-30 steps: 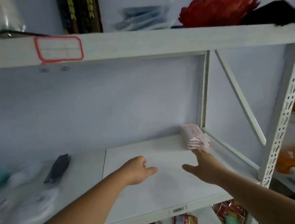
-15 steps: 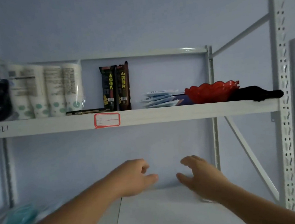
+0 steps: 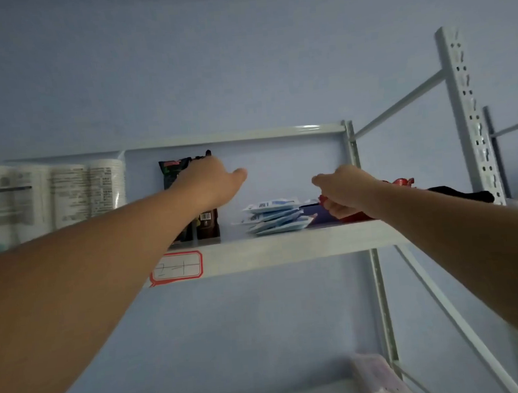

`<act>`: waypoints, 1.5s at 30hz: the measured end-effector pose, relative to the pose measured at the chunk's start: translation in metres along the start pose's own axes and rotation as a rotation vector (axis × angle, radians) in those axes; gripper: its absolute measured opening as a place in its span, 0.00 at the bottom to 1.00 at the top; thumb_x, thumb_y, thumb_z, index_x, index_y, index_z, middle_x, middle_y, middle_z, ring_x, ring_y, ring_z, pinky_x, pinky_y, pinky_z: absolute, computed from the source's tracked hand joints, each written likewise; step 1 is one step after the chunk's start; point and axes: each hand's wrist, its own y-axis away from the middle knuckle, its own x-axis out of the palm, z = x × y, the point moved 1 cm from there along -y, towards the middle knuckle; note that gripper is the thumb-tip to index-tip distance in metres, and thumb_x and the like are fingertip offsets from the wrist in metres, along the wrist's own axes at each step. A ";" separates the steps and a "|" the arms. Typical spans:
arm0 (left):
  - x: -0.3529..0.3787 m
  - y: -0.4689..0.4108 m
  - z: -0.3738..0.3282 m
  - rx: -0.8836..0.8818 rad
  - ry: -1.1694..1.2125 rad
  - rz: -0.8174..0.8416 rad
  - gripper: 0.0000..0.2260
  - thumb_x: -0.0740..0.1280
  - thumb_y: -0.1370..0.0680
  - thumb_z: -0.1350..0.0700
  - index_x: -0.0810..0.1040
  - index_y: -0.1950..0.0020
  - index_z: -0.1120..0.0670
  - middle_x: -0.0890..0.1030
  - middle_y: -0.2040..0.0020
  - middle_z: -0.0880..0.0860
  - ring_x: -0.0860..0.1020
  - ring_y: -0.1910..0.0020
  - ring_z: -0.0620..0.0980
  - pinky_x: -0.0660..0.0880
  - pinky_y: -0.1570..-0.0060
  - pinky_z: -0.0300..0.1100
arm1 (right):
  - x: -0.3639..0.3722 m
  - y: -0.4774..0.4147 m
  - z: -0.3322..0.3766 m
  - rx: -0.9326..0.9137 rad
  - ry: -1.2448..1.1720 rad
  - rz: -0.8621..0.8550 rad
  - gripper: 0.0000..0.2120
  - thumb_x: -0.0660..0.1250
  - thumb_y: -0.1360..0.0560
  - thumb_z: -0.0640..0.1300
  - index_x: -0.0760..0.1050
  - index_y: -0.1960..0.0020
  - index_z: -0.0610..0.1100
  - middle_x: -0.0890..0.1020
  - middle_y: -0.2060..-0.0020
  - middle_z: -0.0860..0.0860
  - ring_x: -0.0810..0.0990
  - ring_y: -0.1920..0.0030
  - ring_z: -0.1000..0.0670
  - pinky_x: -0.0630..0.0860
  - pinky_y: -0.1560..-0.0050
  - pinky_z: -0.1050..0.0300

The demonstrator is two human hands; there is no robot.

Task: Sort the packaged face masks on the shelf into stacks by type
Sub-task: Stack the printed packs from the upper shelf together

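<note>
I read left hand (image 3: 210, 184) in front of the dark snack packets (image 3: 207, 225), thumb out, holding nothing, right hand (image 3: 344, 191) fingers curled at the red bowl (image 3: 400, 182) (grip cannot be confirmed), blue-white mask packets (image 3: 273, 215) stacked on upper shelf (image 3: 286, 250) between both hands.

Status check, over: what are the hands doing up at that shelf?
Left hand up before dark snack packets, grip unclear. Right hand curled at red bowl, grip unclear. Blue mask stack lies between them, untouched.
</note>
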 end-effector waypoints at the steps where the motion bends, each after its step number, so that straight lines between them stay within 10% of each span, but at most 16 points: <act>1: 0.008 -0.013 0.006 -0.063 0.063 0.039 0.23 0.59 0.19 0.40 0.71 0.65 0.57 0.75 0.67 0.56 0.71 0.71 0.54 0.71 0.63 0.45 | 0.004 -0.004 0.001 0.041 -0.001 0.040 0.10 0.61 0.20 0.49 0.73 0.47 0.43 0.80 0.52 0.41 0.79 0.58 0.43 0.80 0.57 0.46; 6: 0.046 -0.056 0.028 -0.359 0.406 0.258 0.32 0.60 0.21 0.32 0.77 0.40 0.61 0.83 0.43 0.61 0.83 0.54 0.57 0.82 0.43 0.50 | 0.034 -0.036 -0.003 0.137 -0.045 0.192 0.17 0.56 0.16 0.54 0.69 0.33 0.46 0.76 0.48 0.44 0.78 0.52 0.43 0.81 0.47 0.46; 11: 0.084 -0.080 0.041 -0.500 0.634 0.478 0.45 0.61 0.26 0.25 0.68 0.25 0.62 0.76 0.33 0.64 0.82 0.42 0.63 0.84 0.44 0.54 | 0.060 -0.067 -0.004 0.156 -0.097 0.234 0.25 0.57 0.16 0.57 0.67 0.25 0.43 0.74 0.40 0.43 0.78 0.40 0.38 0.77 0.35 0.39; 16: 0.116 -0.092 0.051 -0.458 0.759 0.572 0.30 0.70 0.24 0.36 0.77 0.32 0.57 0.78 0.42 0.58 0.79 0.47 0.54 0.80 0.39 0.47 | 0.088 -0.090 -0.010 0.146 -0.179 0.241 0.14 0.65 0.19 0.50 0.72 0.38 0.43 0.77 0.45 0.44 0.79 0.46 0.42 0.80 0.37 0.43; 23: 0.120 -0.084 0.056 -0.403 0.878 0.552 0.13 0.74 0.22 0.50 0.81 0.43 0.56 0.86 0.47 0.59 0.83 0.56 0.56 0.82 0.56 0.50 | 0.105 -0.104 -0.021 0.190 -0.273 0.172 0.32 0.82 0.37 0.43 0.71 0.38 0.39 0.80 0.44 0.41 0.84 0.46 0.38 0.83 0.44 0.42; 27: 0.111 -0.075 0.055 -0.296 0.955 0.465 0.32 0.84 0.38 0.53 0.79 0.39 0.61 0.86 0.43 0.64 0.84 0.41 0.65 0.78 0.36 0.64 | 0.097 -0.097 -0.023 0.125 -0.395 0.282 0.26 0.78 0.30 0.35 0.71 0.37 0.43 0.82 0.45 0.43 0.84 0.47 0.42 0.83 0.52 0.45; 33: 0.099 -0.061 0.058 -0.093 0.989 0.331 0.46 0.86 0.45 0.49 0.74 0.30 0.56 0.85 0.42 0.57 0.84 0.42 0.59 0.79 0.37 0.61 | 0.102 -0.091 -0.017 -0.020 -0.434 0.178 0.32 0.80 0.32 0.53 0.70 0.33 0.47 0.81 0.42 0.47 0.82 0.41 0.45 0.81 0.40 0.42; 39: 0.059 -0.036 0.043 0.074 1.065 0.217 0.27 0.76 0.35 0.41 0.82 0.38 0.49 0.89 0.47 0.53 0.87 0.47 0.55 0.81 0.40 0.57 | 0.089 -0.061 -0.008 -0.198 -0.476 0.242 0.36 0.83 0.36 0.50 0.71 0.33 0.49 0.85 0.43 0.49 0.86 0.45 0.46 0.85 0.49 0.44; 45: 0.039 0.011 0.014 0.239 1.213 -0.047 0.16 0.74 0.23 0.55 0.81 0.35 0.56 0.88 0.45 0.55 0.87 0.47 0.53 0.84 0.47 0.50 | 0.070 0.013 0.012 -0.398 -0.446 0.239 0.29 0.80 0.41 0.52 0.74 0.43 0.52 0.88 0.54 0.52 0.88 0.53 0.49 0.85 0.53 0.49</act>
